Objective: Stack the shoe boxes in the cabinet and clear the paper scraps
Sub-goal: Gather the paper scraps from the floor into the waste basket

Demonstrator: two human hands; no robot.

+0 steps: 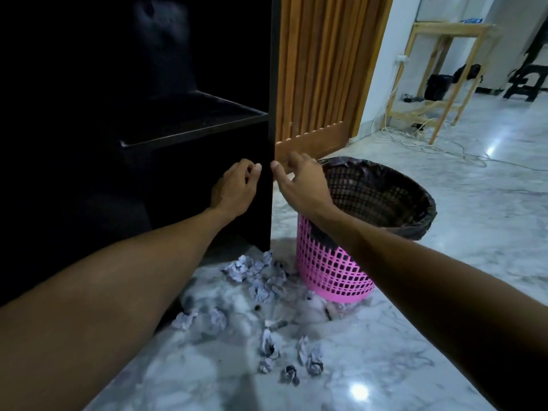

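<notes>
A black cabinet [189, 120] fills the left; one shelf edge shows, and its inside is too dark to make out any shoe box. My left hand [235, 188] hovers before the dark lower front, fingers loosely curled around nothing I can see. My right hand [299, 179] is at the cabinet's right side panel [275, 84], thumb on the front edge and fingers round the outer side. Several crumpled paper scraps [258, 280] lie on the marble floor below my arms, with more paper scraps [310, 355] nearer me.
A pink mesh waste bin [335, 271] with a black liner [415, 221] stands just right of the cabinet, under my right forearm. A slatted wooden panel [320, 69] rises behind it. A wooden table frame [439, 69] and loose cables [430, 146] are at the back right.
</notes>
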